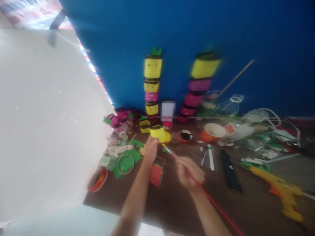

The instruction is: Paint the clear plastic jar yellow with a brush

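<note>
My left hand [151,149] is closed on the near side of a yellow-painted plastic bottle piece [156,131], shaped like a short cup. A bright yellow patch [167,137] shows just right of it; blur hides whether it is a separate thing. Between the fingers of my right hand [190,173] is a long red-handled paintbrush [213,200]. Its pale tip points up and left, a little short of the yellow piece. Just to the right stands a small red cup with black paint [185,136]. Behind my left hand sits another yellow, black-rimmed piece [144,126].
Two stacks of painted cups, the left stack [152,87] and right stack [193,88], stand against the blue wall. Rightward are a paper cup [213,132], clear bottles, a white marker [211,158], a black case [230,170] and a yellow glue gun [278,183]. Leftward lie green paper and tape [125,164].
</note>
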`<state>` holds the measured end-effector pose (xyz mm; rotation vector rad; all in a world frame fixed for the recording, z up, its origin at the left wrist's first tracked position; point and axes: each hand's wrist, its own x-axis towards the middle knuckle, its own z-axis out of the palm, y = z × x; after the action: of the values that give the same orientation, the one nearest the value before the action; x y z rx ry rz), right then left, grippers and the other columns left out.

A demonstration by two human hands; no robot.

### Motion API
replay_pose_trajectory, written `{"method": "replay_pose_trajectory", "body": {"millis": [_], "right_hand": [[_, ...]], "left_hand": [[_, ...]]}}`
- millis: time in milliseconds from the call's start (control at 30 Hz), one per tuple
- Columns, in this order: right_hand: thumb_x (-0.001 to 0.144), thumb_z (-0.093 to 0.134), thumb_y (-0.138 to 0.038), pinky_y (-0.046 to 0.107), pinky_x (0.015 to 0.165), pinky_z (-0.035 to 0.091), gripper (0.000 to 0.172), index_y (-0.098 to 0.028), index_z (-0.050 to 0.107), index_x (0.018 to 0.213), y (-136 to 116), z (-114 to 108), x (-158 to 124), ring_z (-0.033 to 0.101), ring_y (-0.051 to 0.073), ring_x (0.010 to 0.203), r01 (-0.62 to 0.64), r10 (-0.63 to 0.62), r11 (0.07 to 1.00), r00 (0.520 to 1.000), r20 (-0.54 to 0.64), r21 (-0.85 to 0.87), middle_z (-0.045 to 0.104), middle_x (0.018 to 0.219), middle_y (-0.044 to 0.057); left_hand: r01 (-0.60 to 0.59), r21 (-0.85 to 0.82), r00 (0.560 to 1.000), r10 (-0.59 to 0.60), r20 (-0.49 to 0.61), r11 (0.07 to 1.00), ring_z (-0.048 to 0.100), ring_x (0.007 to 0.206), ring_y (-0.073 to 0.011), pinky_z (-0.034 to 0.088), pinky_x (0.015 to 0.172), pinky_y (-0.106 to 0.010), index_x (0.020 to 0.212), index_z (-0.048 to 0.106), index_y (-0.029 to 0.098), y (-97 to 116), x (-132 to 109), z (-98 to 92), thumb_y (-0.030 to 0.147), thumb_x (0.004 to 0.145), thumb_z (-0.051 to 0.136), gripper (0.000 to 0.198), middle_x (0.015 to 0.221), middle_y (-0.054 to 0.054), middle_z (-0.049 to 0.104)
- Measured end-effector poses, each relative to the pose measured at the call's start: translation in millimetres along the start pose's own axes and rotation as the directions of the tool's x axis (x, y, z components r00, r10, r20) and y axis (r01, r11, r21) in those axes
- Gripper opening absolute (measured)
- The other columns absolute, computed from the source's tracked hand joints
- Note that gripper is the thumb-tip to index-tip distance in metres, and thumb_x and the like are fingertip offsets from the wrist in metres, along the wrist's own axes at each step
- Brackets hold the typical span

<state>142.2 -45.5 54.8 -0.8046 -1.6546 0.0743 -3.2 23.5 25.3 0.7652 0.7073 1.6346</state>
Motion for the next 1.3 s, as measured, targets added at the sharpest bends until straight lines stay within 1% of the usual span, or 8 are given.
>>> {"method": "replay_pose_trajectory", "body": {"millis": [167, 267, 400, 533, 733, 967, 1100, 1300], "right_hand": [[0.073, 0.054, -0.001, 0.031, 0.065, 0.056, 0.025, -0.018, 0.062, 0.090, 0, 2, 0, 0.066, 0.018, 0.074, 0.006, -0.007, 1.000, 0.999, 0.034, 0.013, 0.068, 0.079, 0.007], [0.073, 0.054, -0.001, 0.031, 0.065, 0.056, 0.024, -0.017, 0.062, 0.089, 1, 3, -2, 0.066, 0.017, 0.072, 0.018, -0.019, 1.000, 0.998, 0.056, 0.021, 0.067, 0.077, 0.007], [0.074, 0.054, -0.002, 0.031, 0.065, 0.056, 0.024, -0.019, 0.062, 0.089, 3, 3, -5, 0.066, 0.017, 0.072, 0.029, -0.029, 0.999, 1.000, 0.008, -0.013, 0.068, 0.077, 0.006], [0.072, 0.055, 0.000, 0.031, 0.066, 0.056, 0.026, -0.018, 0.062, 0.090, 3, 3, -6, 0.066, 0.017, 0.074, 0.019, -0.019, 1.000, 0.999, 0.049, -0.004, 0.068, 0.078, 0.007], [0.072, 0.054, 0.000, 0.029, 0.064, 0.055, 0.026, -0.018, 0.062, 0.088, 1, 2, -2, 0.066, 0.016, 0.072, 0.044, -0.044, 0.999, 0.999, 0.015, -0.008, 0.067, 0.077, 0.006], [0.076, 0.052, -0.004, 0.030, 0.062, 0.055, 0.020, -0.019, 0.062, 0.085, -1, -6, 1, 0.066, 0.017, 0.070, -0.007, 0.007, 1.000, 0.999, -0.048, 0.002, 0.067, 0.075, 0.005], [0.076, 0.052, -0.005, 0.031, 0.061, 0.055, 0.020, -0.019, 0.062, 0.087, -1, -8, 1, 0.065, 0.017, 0.070, -0.043, 0.043, 0.999, 0.997, -0.068, 0.003, 0.067, 0.075, 0.005], [0.076, 0.051, -0.003, 0.033, 0.062, 0.054, 0.023, -0.019, 0.063, 0.089, 2, -8, -2, 0.064, 0.017, 0.070, -0.049, 0.052, 0.998, 0.994, -0.097, 0.028, 0.065, 0.074, 0.005]], "left_hand": [[-0.004, 0.026, 1.000, 0.004, -0.006, 1.000, 0.058, 0.103, -0.0246, 0.040, 0.096, -0.041, 0.105, 0.060, 0.019, 1, 0, 1.0, 0.044, 0.064, 0.069, 0.049, 0.103, -0.008, 0.066], [-0.010, 0.023, 1.000, 0.010, -0.003, 1.000, 0.058, 0.105, -0.0254, 0.040, 0.096, -0.041, 0.104, 0.060, 0.019, 0, 0, -0.4, 0.044, 0.064, 0.069, 0.048, 0.104, -0.009, 0.066], [-0.017, -0.003, 1.000, 0.017, 0.013, 1.000, 0.058, 0.105, -0.0252, 0.040, 0.095, -0.041, 0.104, 0.060, 0.018, -1, 0, -1.8, 0.041, 0.065, 0.069, 0.046, 0.104, -0.009, 0.066], [-0.030, -0.019, 0.999, 0.030, 0.019, 0.999, 0.058, 0.105, -0.0252, 0.040, 0.096, -0.041, 0.104, 0.060, 0.018, 0, 0, -0.9, 0.039, 0.066, 0.069, 0.044, 0.104, -0.009, 0.066], [-0.034, -0.028, 0.999, 0.034, 0.025, 0.999, 0.059, 0.104, -0.0248, 0.040, 0.095, -0.041, 0.103, 0.060, 0.018, 0, 0, -0.7, 0.039, 0.066, 0.069, 0.043, 0.104, -0.009, 0.065], [-0.005, -0.009, 0.998, 0.004, -0.069, 1.000, 0.060, 0.098, -0.0210, 0.040, 0.094, -0.037, 0.098, 0.059, 0.018, -3, 2, -4.2, 0.039, 0.059, 0.075, 0.047, 0.099, -0.007, 0.065], [0.023, -0.025, 0.996, -0.025, -0.089, 0.999, 0.060, 0.094, -0.0190, 0.042, 0.092, -0.035, 0.095, 0.059, 0.018, -6, 3, -6.4, 0.035, 0.053, 0.079, 0.049, 0.096, -0.005, 0.065], [0.107, -0.050, 0.981, -0.113, -0.158, 0.993, 0.061, 0.083, -0.0132, 0.045, 0.085, -0.029, 0.084, 0.061, 0.018, -6, 6, -6.4, 0.027, 0.060, 0.075, 0.029, 0.085, -0.002, 0.066]]}}
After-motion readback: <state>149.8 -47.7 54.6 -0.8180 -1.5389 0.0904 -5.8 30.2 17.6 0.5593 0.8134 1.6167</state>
